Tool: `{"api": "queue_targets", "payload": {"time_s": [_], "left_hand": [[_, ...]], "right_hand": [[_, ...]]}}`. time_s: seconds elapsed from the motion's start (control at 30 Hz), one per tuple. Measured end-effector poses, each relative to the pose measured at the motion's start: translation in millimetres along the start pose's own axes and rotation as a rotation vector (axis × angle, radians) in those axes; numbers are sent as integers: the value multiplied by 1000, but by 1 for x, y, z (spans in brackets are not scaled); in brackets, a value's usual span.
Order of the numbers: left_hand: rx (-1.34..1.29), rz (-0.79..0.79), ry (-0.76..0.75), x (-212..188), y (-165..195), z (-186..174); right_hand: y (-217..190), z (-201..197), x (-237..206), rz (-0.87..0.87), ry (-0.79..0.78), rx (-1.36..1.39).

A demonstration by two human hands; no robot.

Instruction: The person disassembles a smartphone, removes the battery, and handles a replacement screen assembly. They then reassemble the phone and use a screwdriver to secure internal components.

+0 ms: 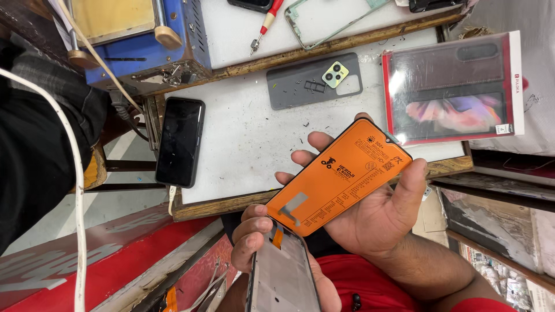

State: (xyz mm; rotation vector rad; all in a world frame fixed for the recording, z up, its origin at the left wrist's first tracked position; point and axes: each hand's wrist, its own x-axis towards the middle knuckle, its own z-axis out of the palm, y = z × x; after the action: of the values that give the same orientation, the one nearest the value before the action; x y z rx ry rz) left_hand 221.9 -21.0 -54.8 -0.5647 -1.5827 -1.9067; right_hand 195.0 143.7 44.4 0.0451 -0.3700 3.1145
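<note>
Over the white workbench (248, 138), my right hand (376, 214) cradles the orange-backed screen panel (340, 176), fingers curled round it, not yet seated in the bare phone frame (283, 271) that my left hand (251, 240) grips.

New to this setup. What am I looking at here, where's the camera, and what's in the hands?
There is no machine here: a person works with two bare hands, and the single picture comes from a camera worn on their head, looking down.

The right hand holds an orange phone screen panel, its printed back facing up. The left hand holds a bare phone frame just below it; a small orange flex strip runs between the two parts.

On the white work surface lie a dark phone with its screen off, a grey back cover with a pale green camera piece on it, and a red-edged boxed phone case. Further back are a red-handled screwdriver, a thin empty phone frame, and a blue machine at the upper left.
</note>
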Motion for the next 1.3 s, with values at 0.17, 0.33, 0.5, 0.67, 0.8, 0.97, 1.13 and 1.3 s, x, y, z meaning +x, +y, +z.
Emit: {"api": "queue_targets", "payload": {"time_s": [0.17, 0.33, 0.5, 0.67, 0.8, 0.97, 1.13, 1.3], "left_hand": [[51, 0, -15, 0, 4, 1], [48, -3, 11, 1, 5, 5], [55, -14, -22, 2, 6, 1], [45, -12, -9, 0, 5, -1], [38, -11, -57, 1, 3, -6], [21, -17, -43, -2, 3, -6], [28, -3, -61, 1, 3, -7], [45, -5, -42, 0, 5, -4]], "right_hand": [[0, -1, 0, -8, -20, -10], [1, -1, -1, -6, -41, -3], [1, -1, -1, -7, -27, -6], [0, -1, -1, 1, -26, 14], [0, -1, -1, 1, -40, 19], [0, 0, -1, 5, -41, 20], [1, 3, -2, 2, -38, 10], [0, 4, -3, 2, -47, 20]]}}
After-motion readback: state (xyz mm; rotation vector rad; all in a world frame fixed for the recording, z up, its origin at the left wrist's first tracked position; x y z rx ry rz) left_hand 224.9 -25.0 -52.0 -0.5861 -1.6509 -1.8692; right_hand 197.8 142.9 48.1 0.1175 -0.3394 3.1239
